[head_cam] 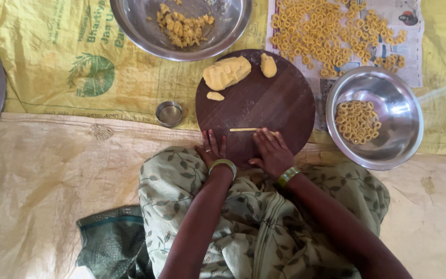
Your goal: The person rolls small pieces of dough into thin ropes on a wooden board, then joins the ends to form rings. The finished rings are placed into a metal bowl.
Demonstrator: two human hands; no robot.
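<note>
**Thin dough strand lies crosswise, just beyond your fingertips**

Your 2 hands rest palm-down on the near part of the round wooden board [280, 103], fingers flat and spread, neither one closed on anything. The dough strand [245, 129] lies on the board straight ahead of you, its long axis running left to right across your line of reach. Your right hand [271, 150] is the nearer one: its fingertips [262, 135] meet the strand's right end, which slips under them. Your left hand [210, 148] sits apart from the strand, below and to the left of its free end, touching only bare wood.

Farther out on the board are 3 more pieces of the same yellow dough: a large dough block [227, 72], a smaller dough lump [268, 65] to its right, and a small flattened bit [215, 96] nearer you.

Off the board, a small steel cup [169, 113] stands to the left. A steel bowl [396, 111] on your right holds a heap of dough rings [357, 121], and many more rings are laid out on newspaper [414, 51] beyond it. A wide steel basin [130, 23] ahead holds crumbled dough, and a plate of rings shows at the far left edge.
</note>
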